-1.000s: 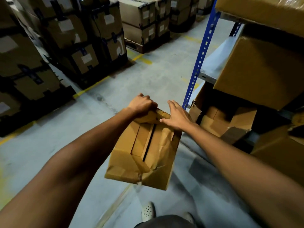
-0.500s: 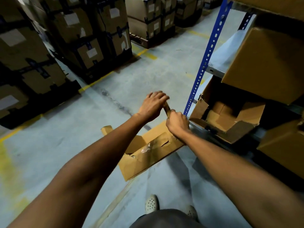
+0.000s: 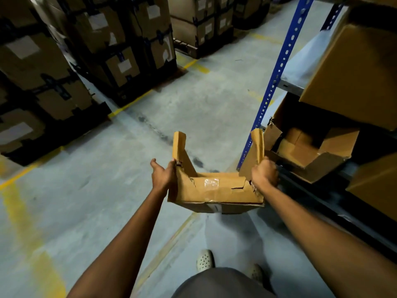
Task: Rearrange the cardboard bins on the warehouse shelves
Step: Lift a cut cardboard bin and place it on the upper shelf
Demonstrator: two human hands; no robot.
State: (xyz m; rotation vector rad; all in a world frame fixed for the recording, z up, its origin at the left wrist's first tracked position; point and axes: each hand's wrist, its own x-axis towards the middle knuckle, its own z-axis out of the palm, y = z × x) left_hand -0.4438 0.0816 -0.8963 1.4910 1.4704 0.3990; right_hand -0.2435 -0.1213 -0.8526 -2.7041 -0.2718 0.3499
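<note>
Cardboard box (image 3: 214, 190) held in the air above the concrete floor (image 3: 86, 211), just left of the blue shelf post (image 3: 277, 82); torn, taped, two flaps standing up. Right hand (image 3: 265, 175): fingers curled tight on the base of the right flap. Left hand (image 3: 163, 175): against the box's left side at the other flap, thumb spread away from the fingers (whether they hook the edge, cannot tell). Open box (image 3: 309, 151) on the low shelf, near the right hand.
</note>
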